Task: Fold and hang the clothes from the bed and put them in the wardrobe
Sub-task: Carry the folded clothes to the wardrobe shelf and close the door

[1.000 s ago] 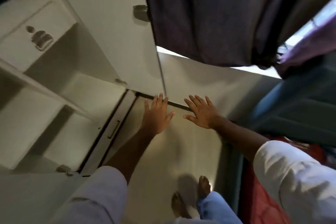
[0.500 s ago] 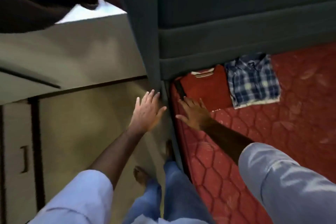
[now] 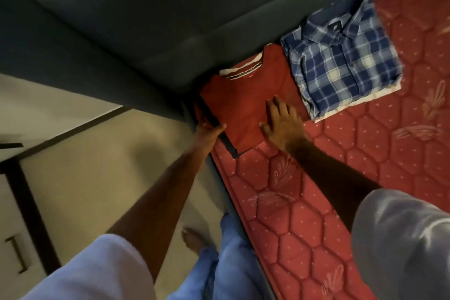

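The left hand (image 3: 210, 132) is hiding its fingers under the red T-shirt (image 3: 246, 102) at eight o'clock; its grip is staying unclear.

Red quilted mattress (image 3: 341, 178) — folded red shirt (image 3: 243, 105) beside folded plaid shirt (image 3: 341, 56).

A folded red T-shirt (image 3: 246, 107) is lying on the red quilted mattress (image 3: 341, 178) of the bed, close against the dark padded headboard (image 3: 146, 19). The left hand (image 3: 208, 133) is gripping the shirt's left edge, thumb on top. The right hand (image 3: 282, 124) is resting flat on the shirt's right side, fingers spread. Just beside the shirt, a folded blue checked shirt (image 3: 341, 58) is lying on the mattress. A bare foot (image 3: 194, 238) is standing on the floor (image 3: 97, 178).
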`<action>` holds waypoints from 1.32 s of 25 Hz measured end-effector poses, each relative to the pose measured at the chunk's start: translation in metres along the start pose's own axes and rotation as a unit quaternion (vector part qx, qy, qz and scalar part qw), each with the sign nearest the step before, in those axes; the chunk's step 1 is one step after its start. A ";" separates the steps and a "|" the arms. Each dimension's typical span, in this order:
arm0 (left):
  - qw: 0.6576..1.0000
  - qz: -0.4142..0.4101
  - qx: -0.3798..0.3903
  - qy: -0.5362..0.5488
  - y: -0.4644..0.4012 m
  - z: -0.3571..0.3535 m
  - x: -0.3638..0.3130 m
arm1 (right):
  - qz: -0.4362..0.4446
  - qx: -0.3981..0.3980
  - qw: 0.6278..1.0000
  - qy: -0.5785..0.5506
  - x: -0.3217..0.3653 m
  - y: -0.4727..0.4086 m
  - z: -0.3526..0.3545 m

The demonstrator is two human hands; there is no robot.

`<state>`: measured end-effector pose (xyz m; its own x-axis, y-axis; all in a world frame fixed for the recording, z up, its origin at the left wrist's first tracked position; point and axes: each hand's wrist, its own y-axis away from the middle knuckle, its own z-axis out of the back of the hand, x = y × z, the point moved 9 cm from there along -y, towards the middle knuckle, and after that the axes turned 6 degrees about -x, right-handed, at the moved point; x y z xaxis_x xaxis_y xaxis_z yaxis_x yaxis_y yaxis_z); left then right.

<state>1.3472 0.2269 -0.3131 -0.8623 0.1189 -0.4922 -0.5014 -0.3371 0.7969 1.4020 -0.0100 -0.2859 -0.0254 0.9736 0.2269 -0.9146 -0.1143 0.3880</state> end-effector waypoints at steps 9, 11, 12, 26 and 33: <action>0.993 -0.042 -0.051 0.098 -0.011 -0.033 -0.023 | -0.010 -0.035 0.999 -0.024 -0.014 -0.006 -0.014; 0.986 -0.059 -0.032 0.154 0.007 -0.038 -0.036 | -0.021 -0.013 0.994 -0.107 -0.024 -0.007 -0.007; 0.981 -0.065 -0.008 0.183 0.019 -0.042 -0.040 | -0.044 -0.015 0.984 -0.175 -0.027 -0.005 0.001; 0.932 0.078 0.033 0.353 0.236 0.237 0.034 | -0.234 0.383 0.693 -0.564 0.214 0.162 0.011; 0.896 0.005 -0.127 0.426 0.320 0.458 0.123 | -0.078 0.488 0.724 -0.481 0.455 0.191 0.077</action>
<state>1.0485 0.5615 0.0419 -0.4447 -0.6047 -0.6608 -0.3683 -0.5490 0.7503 1.2470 0.3960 -0.0393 0.7692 0.4553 0.4484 -0.1439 -0.5602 0.8158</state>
